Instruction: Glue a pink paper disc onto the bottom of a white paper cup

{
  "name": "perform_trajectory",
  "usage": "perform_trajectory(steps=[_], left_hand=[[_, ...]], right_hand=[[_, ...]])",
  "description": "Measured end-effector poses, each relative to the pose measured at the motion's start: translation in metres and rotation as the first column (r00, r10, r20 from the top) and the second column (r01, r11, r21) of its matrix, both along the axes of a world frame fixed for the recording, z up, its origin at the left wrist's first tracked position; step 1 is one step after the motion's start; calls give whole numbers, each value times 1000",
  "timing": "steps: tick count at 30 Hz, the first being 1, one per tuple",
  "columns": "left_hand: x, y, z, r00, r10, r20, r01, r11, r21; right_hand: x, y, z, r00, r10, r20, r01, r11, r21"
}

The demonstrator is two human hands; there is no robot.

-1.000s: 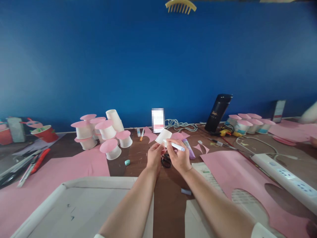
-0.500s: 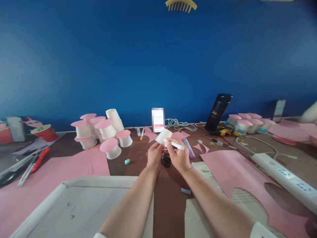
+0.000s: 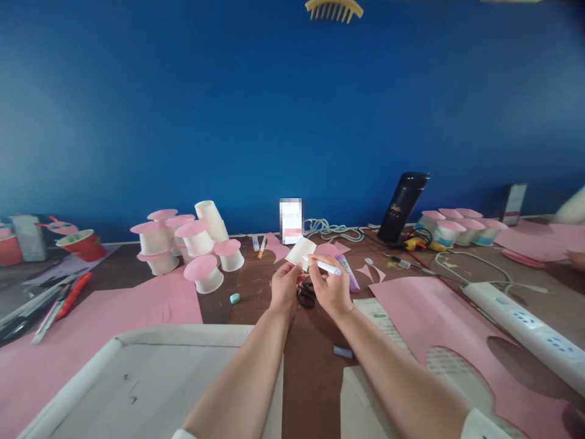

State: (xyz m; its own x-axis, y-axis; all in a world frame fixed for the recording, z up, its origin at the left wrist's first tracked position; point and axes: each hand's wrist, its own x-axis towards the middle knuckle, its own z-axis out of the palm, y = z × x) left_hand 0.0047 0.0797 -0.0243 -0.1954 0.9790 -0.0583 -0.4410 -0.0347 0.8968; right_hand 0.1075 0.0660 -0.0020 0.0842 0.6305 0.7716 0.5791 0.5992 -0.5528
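My left hand (image 3: 284,286) is closed, pinching the lower edge of a white paper cup (image 3: 300,249) that is tilted above the table. In my right hand (image 3: 333,291) is a white marker (image 3: 325,266) with a pale blue end. Its tip points left and meets or nearly meets the cup's side; my fingers hide the exact contact. Black-handled scissors (image 3: 306,296) lie on the table between my wrists. Just right of my right hand is a purple tube (image 3: 348,274), and pink paper scraps (image 3: 276,247) lie behind the hands.
Pink-topped white cups (image 3: 194,236) are grouped at left, others (image 3: 450,231) at right. A phone (image 3: 291,221) stands against the blue wall. At right are a black bottle (image 3: 403,207), cut pink paper (image 3: 411,305) and a power strip (image 3: 525,323). A white tray-like box (image 3: 183,378) lies front left.
Almost nothing differs. Both hands keep their hold on the cup and marker, with only a very slight shift of the marker and fingers.
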Motion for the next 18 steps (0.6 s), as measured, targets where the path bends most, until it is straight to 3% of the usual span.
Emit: perform_trajectory(steps=[11,18], left_hand=[[1,0,0,998,-14,61,14,1000,3],[-1,1,-2,1000,-11,-2,11,1000,3]], right_hand=[[-1,-1,0,1000,3,-12,-3,1000,-19],[-2,-2,-2,1000,11,-15,-12,999,-40]])
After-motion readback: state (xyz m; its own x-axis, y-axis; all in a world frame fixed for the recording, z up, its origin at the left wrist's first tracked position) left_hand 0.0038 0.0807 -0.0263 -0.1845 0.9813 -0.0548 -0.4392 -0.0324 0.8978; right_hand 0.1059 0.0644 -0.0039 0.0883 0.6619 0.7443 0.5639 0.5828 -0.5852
